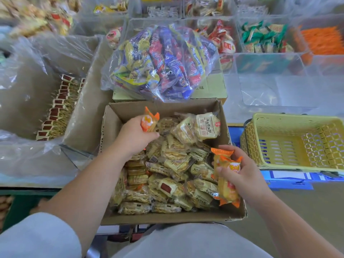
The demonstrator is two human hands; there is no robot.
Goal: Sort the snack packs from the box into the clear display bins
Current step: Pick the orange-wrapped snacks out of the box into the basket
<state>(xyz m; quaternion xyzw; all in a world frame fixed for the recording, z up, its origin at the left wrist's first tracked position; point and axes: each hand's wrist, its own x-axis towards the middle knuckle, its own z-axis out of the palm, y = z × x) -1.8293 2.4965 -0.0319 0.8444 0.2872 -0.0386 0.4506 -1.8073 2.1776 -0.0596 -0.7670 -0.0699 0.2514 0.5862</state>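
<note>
An open cardboard box [119, 116] in front of me is full of yellow and beige snack packs [173, 164]. My left hand [134, 135] is over the box's far left part, shut on one orange snack pack [149, 121]. My right hand [240, 172] is at the box's right edge, gripping a few orange snack packs [226, 181] stacked together. Clear display bins [264, 58] with assorted snacks line the back of the counter.
A clear bag of blue, red and yellow packs [163, 62] lies on a closed carton behind the box. A yellow plastic basket [290, 142] stands to the right. A large plastic-lined box with brown-labelled packs [59, 105] sits to the left.
</note>
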